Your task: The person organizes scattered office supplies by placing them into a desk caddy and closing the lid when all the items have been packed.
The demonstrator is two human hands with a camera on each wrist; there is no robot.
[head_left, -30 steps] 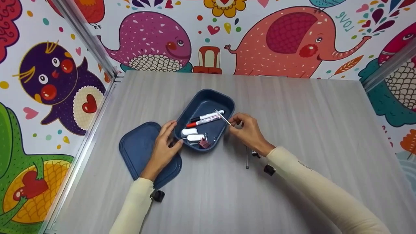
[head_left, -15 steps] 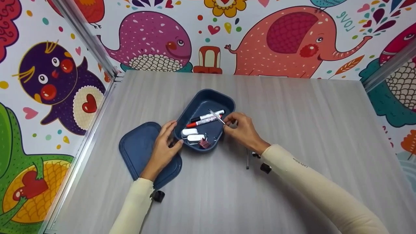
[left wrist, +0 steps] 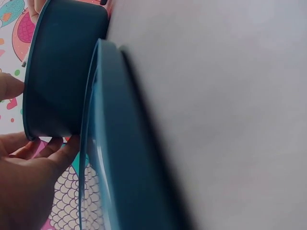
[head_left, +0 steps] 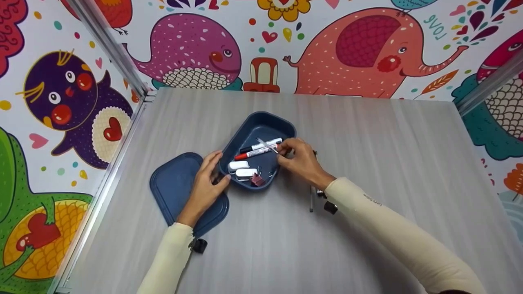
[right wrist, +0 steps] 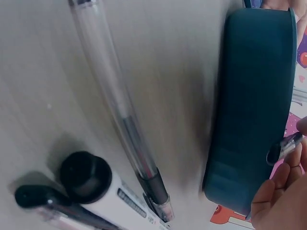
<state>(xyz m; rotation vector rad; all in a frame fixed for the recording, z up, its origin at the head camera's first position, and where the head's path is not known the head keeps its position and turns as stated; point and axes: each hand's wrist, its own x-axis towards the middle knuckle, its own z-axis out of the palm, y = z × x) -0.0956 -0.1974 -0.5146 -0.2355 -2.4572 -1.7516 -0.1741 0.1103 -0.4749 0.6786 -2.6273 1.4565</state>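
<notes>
A dark blue box [head_left: 269,118] stands uncovered on the table. My left hand [head_left: 204,188] rests at its left end, with extended fingers and thumb touching the outer wall; the left wrist view shows fingertips [left wrist: 67,149] against the box side. My right hand [head_left: 300,161] pinches a slim clear pen [head_left: 265,143] by one end over the box's right rim; its dark end [right wrist: 283,148] shows in the right wrist view. Inside the box lie a black-capped marker [head_left: 255,148], a red-capped marker [head_left: 249,154], two white rounded items [head_left: 238,165] and a small maroon piece [head_left: 257,180].
The blue lid [head_left: 171,188] lies left of the box, partly under my left hand and forearm. Near my right wrist lie another clear pen [right wrist: 115,86], a white marker with a black cap [right wrist: 86,177] and a black-ended pen [right wrist: 38,199]. Patterned walls border the table [head_left: 261,245].
My right hand has moved left over the box's right rim, carrying the clear pen further over the markers. The left hand, box and lid have stayed in place.
</notes>
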